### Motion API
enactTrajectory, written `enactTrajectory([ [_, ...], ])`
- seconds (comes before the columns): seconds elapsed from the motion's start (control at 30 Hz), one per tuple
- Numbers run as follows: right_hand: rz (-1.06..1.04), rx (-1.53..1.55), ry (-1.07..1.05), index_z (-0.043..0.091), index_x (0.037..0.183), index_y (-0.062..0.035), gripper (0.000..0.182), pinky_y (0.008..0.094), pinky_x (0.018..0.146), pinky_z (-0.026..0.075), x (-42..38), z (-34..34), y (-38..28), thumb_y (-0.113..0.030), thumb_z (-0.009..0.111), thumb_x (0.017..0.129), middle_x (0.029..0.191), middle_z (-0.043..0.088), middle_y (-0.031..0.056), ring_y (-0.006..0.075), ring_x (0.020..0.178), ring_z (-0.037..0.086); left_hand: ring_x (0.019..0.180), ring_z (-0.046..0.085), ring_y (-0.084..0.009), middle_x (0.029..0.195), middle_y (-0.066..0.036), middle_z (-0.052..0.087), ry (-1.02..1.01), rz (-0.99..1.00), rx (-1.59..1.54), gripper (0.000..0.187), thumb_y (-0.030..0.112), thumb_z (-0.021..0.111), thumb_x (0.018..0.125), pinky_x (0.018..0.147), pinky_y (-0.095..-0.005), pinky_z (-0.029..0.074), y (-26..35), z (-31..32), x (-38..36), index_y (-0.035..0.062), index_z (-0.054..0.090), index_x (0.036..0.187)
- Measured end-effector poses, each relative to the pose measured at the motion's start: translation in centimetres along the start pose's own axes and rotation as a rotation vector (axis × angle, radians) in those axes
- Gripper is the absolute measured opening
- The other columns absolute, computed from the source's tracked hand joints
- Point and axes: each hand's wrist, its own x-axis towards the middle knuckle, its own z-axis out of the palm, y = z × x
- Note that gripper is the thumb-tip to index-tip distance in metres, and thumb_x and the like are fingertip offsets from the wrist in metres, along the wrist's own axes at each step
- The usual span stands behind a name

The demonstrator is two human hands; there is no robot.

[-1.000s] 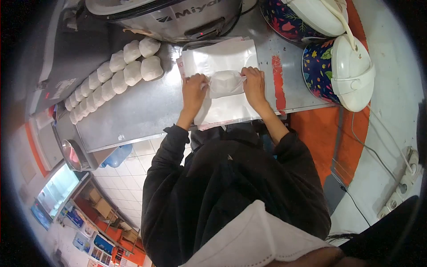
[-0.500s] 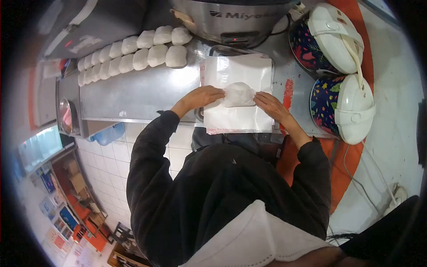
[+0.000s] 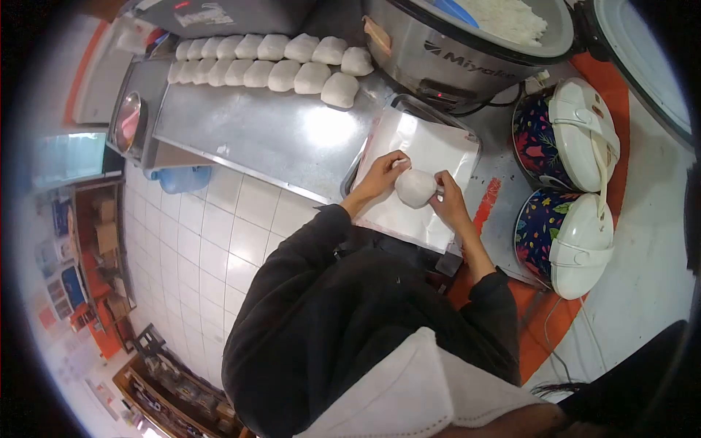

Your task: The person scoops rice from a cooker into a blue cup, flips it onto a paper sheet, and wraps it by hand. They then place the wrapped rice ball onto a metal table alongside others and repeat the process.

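A rounded white wrapped bundle (image 3: 415, 189) is over a stack of white paper sheets (image 3: 420, 142), its contents hidden. My left hand (image 3: 385, 176) pinches the twisted end of the wrapping on its left side. On the opposite side, my right hand (image 3: 450, 201) closes its fingers on the other end. Under the paper is a metal tray (image 3: 422, 106), only its rim showing. Two rows of similar white wrapped bundles (image 3: 282, 75) line the back of the steel counter.
A Miyako rice cooker (image 3: 467, 62) stands open behind the paper, with white rice (image 3: 507, 20) and a blue utensil (image 3: 458, 11) inside. Two flowered containers with white lids (image 3: 577, 244) stand at the right. A metal bowl (image 3: 131, 125) sits far left.
The bundle has gone from a wide, flattish shape to a rounder one, and my hands have come closer together around it. The camera view has turned and shifted, bringing the cooker's inside into sight.
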Motion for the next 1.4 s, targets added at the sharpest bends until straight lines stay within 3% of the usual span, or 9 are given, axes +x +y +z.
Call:
enactTrajectory([
  [0.1,-0.056,-0.017,0.055,0.047,0.095,-0.0023,0.037,0.0363,0.068,0.045,-1.3,1.3,1.0,0.009,0.063,0.064,0.085,0.051,0.014,0.0307,0.078,0.054,0.074,0.051,-0.0086,0.082,-0.004,0.057,0.051,-0.041,-0.673,0.014,0.016,0.06,0.089,0.066,-0.0242,0.041,-3.3,3.1,1.0,0.0037,0.056,0.094],
  [0.33,-0.178,-0.153,0.138,0.046,0.086,-0.0009,0.033,0.0356,0.061,0.044,-1.0,1.6,0.1,0.005,0.068,0.062,0.075,0.048,0.0137,0.0307,0.066,0.052,0.064,0.046,-0.0173,0.075,-0.01,0.051,0.261,0.003,-0.009,0.023,0.014,0.069,0.081,0.061,-0.0291,0.04,-1.5,2.8,1.3,0.0007,0.052,0.088],
  [0.6,0.126,0.026,0.194,0.053,0.089,-0.0018,0.019,0.0318,0.062,0.045,-0.2,0.8,-3.9,0.0,0.064,0.074,0.083,0.058,0.0074,0.0177,0.07,0.055,0.092,0.06,-0.0262,0.095,-0.017,0.059,0.237,0.268,0.017,0.058,0.031,0.073,0.076,0.084,-0.0352,0.046,-1.5,2.8,-2.4,-0.0049,0.049,0.115],
  [0.67,0.278,0.155,0.228,0.056,0.093,-0.0019,0.016,0.0308,0.065,0.047,0.7,0.9,-5.0,-0.001,0.063,0.079,0.089,0.062,0.0049,0.0148,0.073,0.057,0.097,0.058,-0.0233,0.106,-0.017,0.059,0.145,-0.047,-0.28,0.071,0.033,0.078,0.071,0.088,-0.0335,0.045,-1.2,1.4,-1.4,-0.0052,0.045,0.121],
  [0.87,0.213,1.388,0.221,0.051,0.118,0.0013,0.033,0.0366,0.098,0.042,5.5,3.9,-11.8,-0.023,0.043,0.097,0.118,0.057,0.0116,0.0221,0.112,0.054,0.1,0.058,-0.0218,0.106,-0.011,0.06,-0.097,0.16,-0.432,0.068,0.027,0.082,0.062,0.088,-0.032,0.045,4.9,-9.0,-0.9,0.0016,0.051,0.116],
  [1.07,0.544,1.255,-0.193,0.049,0.124,0.0,0.037,0.0369,0.098,0.042,12.2,11.4,-18.1,-0.024,0.044,0.096,0.124,0.053,0.0122,0.0232,0.115,0.052,0.095,0.059,-0.0303,0.1,-0.013,0.061,0.163,0.543,-0.064,0.063,0.023,0.08,0.056,0.086,-0.034,0.045,2.8,-18.7,-3.4,0.0043,0.054,0.11],
  [1.27,-0.032,0.36,0.087,0.041,0.125,-0.0058,0.041,0.0257,0.083,0.041,21.6,21.5,-23.0,-0.015,0.057,0.089,0.098,0.041,0.0024,0.014,0.09,0.047,0.093,0.06,-0.016,0.105,-0.007,0.063,0.541,0.016,-0.659,0.051,0.017,0.078,0.065,0.08,-0.0322,0.049,-4.5,-28.6,-6.8,0.0034,0.057,0.109],
  [1.37,0.127,0.639,0.114,0.038,0.125,-0.0079,0.044,0.0225,0.075,0.039,24.5,21.6,-25.6,-0.014,0.061,0.087,0.096,0.038,0.0012,0.0096,0.082,0.043,0.081,0.063,-0.016,0.096,-0.009,0.066,0.95,0.198,-0.213,0.04,0.027,0.071,0.077,0.072,-0.0292,0.051,-10.9,-39.1,-7.1,0.0001,0.062,0.105],
  [1.4,0.177,0.761,0.162,0.04,0.124,-0.0078,0.043,0.0218,0.073,0.039,25.1,21.0,-25.4,-0.014,0.061,0.087,0.097,0.039,0.0013,0.0085,0.081,0.043,0.074,0.064,-0.0163,0.091,-0.008,0.067,0.894,-0.11,-0.173,0.042,0.027,0.072,0.076,0.066,-0.0287,0.052,-10.6,-44.6,-7.9,-0.0015,0.061,0.105],
])
